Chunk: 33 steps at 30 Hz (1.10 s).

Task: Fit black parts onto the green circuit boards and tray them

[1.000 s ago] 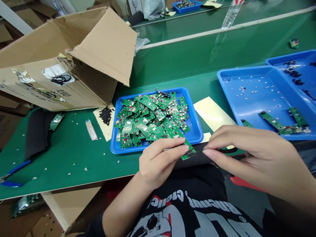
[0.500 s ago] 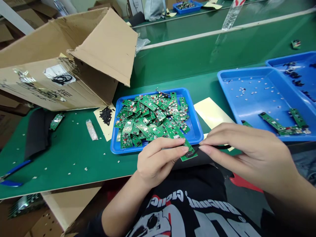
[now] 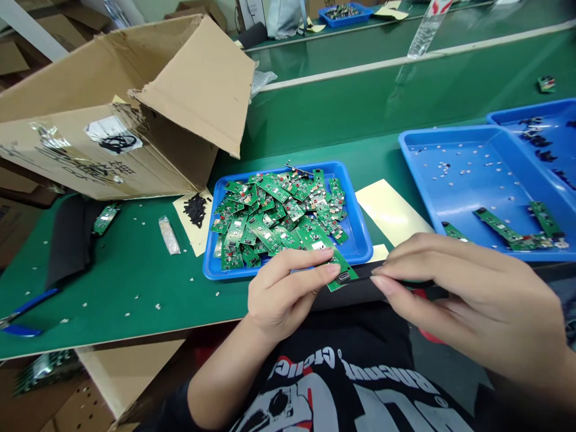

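My left hand (image 3: 288,288) pinches a green circuit board (image 3: 344,264) between thumb and fingers, just over the front edge of a blue tray (image 3: 366,234). A small metal-rimmed port (image 3: 344,276) sits near the board's lower end. To the right, my right hand (image 3: 468,294) is closed on a thin black tool (image 3: 416,283), mostly hidden behind the fingers; its exact kind does not show clearly. The fingertips of that hand are a short way from the board. In the tray lies a heap of similar circuit boards (image 3: 270,216).
A big open cardboard box (image 3: 162,174) stands at the left. Small black parts (image 3: 195,210) lie on yellow paper (image 3: 198,240). Blue-handled pliers (image 3: 31,309) rest at the left edge. At the right, another blue tray (image 3: 468,198) holds several boards and white bits.
My right hand has drawn back to the right, away from the board's port, with the black tool. The left hand still holds the board in nearly the same place.
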Motion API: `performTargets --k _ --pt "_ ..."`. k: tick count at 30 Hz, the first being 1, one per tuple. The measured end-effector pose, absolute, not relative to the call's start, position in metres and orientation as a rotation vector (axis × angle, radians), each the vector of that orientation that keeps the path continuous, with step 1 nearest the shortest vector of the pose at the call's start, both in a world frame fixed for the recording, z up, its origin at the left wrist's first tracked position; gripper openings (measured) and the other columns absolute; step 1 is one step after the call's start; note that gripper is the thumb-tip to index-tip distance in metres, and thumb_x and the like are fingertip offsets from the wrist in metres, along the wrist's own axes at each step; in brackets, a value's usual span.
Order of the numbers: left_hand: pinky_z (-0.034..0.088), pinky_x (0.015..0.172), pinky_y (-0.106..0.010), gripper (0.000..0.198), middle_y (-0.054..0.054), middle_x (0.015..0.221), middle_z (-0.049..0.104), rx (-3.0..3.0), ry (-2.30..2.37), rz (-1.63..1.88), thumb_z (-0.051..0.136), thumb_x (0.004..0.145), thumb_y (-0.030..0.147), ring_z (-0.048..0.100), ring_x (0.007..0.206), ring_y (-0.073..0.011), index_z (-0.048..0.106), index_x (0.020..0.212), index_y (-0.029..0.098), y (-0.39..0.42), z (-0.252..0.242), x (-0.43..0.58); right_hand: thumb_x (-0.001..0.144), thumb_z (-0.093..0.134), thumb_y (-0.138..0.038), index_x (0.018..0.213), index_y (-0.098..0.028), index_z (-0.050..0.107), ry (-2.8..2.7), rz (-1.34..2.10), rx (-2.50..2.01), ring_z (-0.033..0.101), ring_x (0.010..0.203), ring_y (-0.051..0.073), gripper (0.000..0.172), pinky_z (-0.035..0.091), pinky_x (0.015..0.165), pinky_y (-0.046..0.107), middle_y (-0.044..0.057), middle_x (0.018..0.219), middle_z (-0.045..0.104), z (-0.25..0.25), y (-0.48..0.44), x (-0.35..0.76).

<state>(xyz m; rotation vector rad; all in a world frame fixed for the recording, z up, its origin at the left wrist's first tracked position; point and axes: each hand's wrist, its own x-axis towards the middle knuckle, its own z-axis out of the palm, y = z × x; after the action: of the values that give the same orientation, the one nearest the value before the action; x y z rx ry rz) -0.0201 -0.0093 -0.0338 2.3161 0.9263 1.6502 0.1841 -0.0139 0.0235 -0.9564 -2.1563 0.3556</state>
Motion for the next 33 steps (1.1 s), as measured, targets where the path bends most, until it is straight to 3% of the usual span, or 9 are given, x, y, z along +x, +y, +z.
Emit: performTargets --k 10,18,24,29,33 --pt "0.058 0.076 -0.018 0.011 -0.009 0.096 0.073 2.288 0.718 1.589 0.057 0.091 0.009 0.07 0.088 -0.0106 0.068 0.091 0.012 -0.004 -0.032 -0.022 0.087 0.061 -0.009 0.082 -0.018 0.062 -2.158 0.263 -0.887 0.063 0.068 0.011 0.011 0.053 0.062 0.024 0.002 0.074 0.067 0.015 -0.008 0.179" --pt "0.058 0.076 -0.02 0.005 -0.008 0.095 0.072 1.792 0.545 1.569 0.064 0.087 0.011 0.07 0.089 -0.0131 0.064 0.091 0.015 -0.001 -0.032 -0.014 0.088 0.06 -0.008 0.082 -0.017 0.062 -2.135 0.324 -0.819 0.06 0.065 0.009 0.011 0.051 0.06 0.02 0.002 0.071 0.064 0.022 -0.006 0.172" --pt "0.057 0.078 -0.019 0.046 -0.001 0.092 0.071 1.518 0.427 1.583 0.089 0.062 0.019 0.069 0.084 -0.0107 0.058 0.096 0.02 0.001 -0.033 -0.004 0.089 0.06 -0.011 0.078 -0.017 0.06 -2.141 0.381 -0.795 0.058 0.062 0.009 0.012 0.049 0.055 0.021 0.001 0.069 0.063 0.018 -0.006 0.167" --pt "0.057 0.08 -0.02 0.034 -0.001 0.094 0.073 1.46 0.446 1.59 0.087 0.065 0.019 0.07 0.087 -0.0109 0.06 0.084 0.019 0.001 -0.034 -0.001 0.089 0.059 -0.01 0.081 -0.018 0.061 -2.12 0.243 -0.846 0.06 0.064 0.008 0.011 0.05 0.057 0.019 0.001 0.071 0.064 0.018 -0.009 0.164" --pt "0.056 0.085 -0.023 0.032 -0.004 0.109 0.072 1.541 0.492 1.688 0.085 0.067 0.023 0.068 0.099 -0.0135 0.069 0.095 0.021 0.006 -0.034 -0.002 0.088 0.06 -0.009 0.082 -0.017 0.063 -2.121 0.11 -0.882 0.059 0.063 0.009 0.011 0.05 0.056 0.021 0.002 0.07 0.064 0.02 -0.009 0.162"
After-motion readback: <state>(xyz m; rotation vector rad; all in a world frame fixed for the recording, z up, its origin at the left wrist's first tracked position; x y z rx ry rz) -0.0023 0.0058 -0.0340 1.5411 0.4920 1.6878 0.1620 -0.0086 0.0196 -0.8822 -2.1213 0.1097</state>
